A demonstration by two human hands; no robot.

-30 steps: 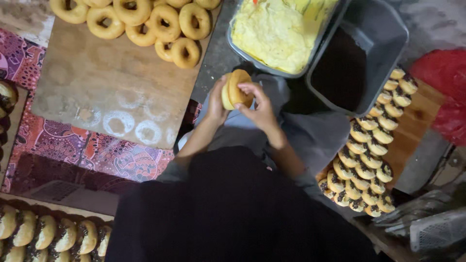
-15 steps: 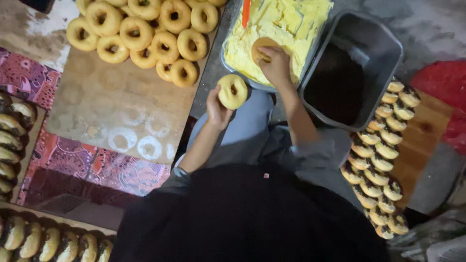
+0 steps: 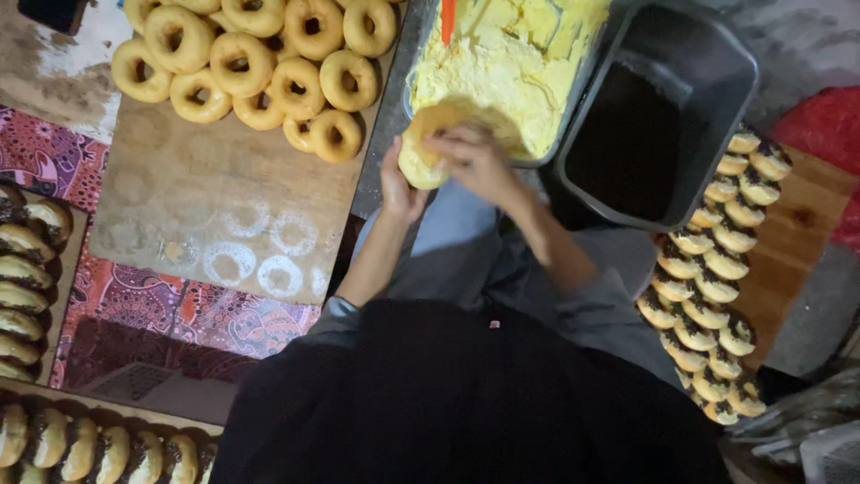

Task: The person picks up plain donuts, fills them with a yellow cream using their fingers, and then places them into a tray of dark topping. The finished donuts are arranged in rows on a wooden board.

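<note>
My left hand [image 3: 400, 190] holds a pale round doughnut [image 3: 419, 161] from below, just in front of a clear tub of yellow cream [image 3: 520, 63]. My right hand [image 3: 475, 159] presses on top of the same doughnut, its fingers partly covering it. A dark tub of brown sprinkles [image 3: 627, 143] sits right of the cream tub. Plain ring doughnuts [image 3: 260, 63] lie in rows on a wooden board [image 3: 197, 206] to the left.
Filled doughnuts with dark topping [image 3: 717, 269] line a wooden board on the right. More finished ones fill trays at the left edge [image 3: 22, 278] and bottom left [image 3: 90, 444]. A patterned cloth [image 3: 161, 309] lies under the board; something red [image 3: 829, 125] lies at far right.
My right hand came back from the yellow cream tub onto the doughnut. The left hand lifted the doughnut toward the tub. The view shifted slightly.
</note>
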